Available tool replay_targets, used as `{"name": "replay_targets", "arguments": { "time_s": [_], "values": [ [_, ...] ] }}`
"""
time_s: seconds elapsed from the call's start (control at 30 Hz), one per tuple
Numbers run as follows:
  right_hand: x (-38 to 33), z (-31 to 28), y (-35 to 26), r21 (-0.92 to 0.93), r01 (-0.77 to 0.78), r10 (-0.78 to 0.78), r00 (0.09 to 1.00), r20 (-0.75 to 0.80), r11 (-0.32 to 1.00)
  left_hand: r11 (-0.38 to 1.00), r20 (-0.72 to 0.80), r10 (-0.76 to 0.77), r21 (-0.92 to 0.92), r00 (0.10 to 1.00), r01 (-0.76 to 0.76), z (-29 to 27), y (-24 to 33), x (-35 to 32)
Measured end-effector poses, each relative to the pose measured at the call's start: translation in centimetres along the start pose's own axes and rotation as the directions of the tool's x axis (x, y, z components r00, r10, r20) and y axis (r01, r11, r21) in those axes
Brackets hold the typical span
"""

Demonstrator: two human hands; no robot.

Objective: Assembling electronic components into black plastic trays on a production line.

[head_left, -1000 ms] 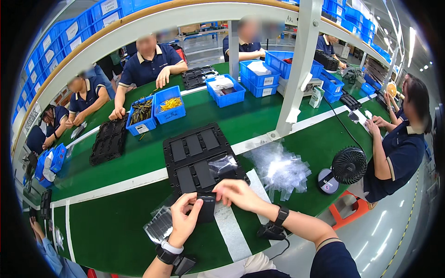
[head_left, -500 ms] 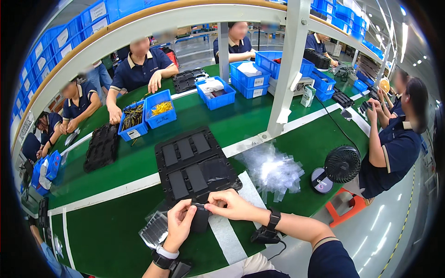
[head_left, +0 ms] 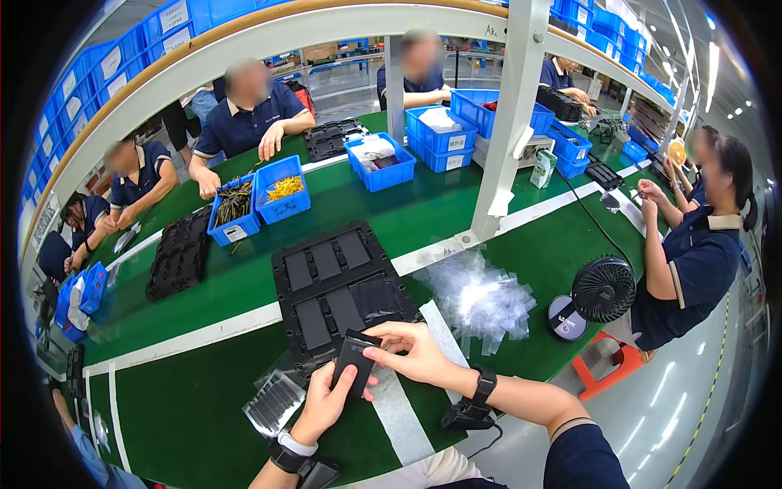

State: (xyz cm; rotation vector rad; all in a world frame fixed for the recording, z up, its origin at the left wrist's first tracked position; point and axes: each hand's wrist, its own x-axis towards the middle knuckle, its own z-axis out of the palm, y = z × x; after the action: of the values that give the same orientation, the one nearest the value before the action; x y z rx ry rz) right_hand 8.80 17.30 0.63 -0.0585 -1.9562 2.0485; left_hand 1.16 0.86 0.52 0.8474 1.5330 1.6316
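Hands (head_left: 419, 352) around thin black rectangular piece (head_left: 353, 352)

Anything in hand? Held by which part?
Yes, a flat black slab: left hand at its lower left edge, right hand at its upper right edge.

The person's left hand (head_left: 324, 401) and right hand (head_left: 417, 352) grip a flat black piece (head_left: 355, 355). Beyond them lies a black tray (head_left: 322, 292), left of clear films (head_left: 487, 300).

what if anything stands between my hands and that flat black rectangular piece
Nothing visible: the left hand and right hand both touch the flat black rectangular piece directly. The black plastic pocketed tray lies beyond, not between.
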Motion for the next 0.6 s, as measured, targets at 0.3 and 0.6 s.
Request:
{"name": "replay_targets", "arguments": {
  "time_s": [0.3,0.6],
  "values": [
    [0.15,0.06,0.27,-0.456,0.471,-0.458,0.877,0.148,0.755,0.997,-0.014,-0.029,-0.078,1.000,0.027,-0.03,-0.20,-0.64],
    [0.24,0.06,-0.41,-0.437,0.308,-0.244,0.949,0.198,0.845,0.996,-0.068,-0.035,-0.081,0.997,0.029,0.36,-0.50,-0.52]
  ]
}}
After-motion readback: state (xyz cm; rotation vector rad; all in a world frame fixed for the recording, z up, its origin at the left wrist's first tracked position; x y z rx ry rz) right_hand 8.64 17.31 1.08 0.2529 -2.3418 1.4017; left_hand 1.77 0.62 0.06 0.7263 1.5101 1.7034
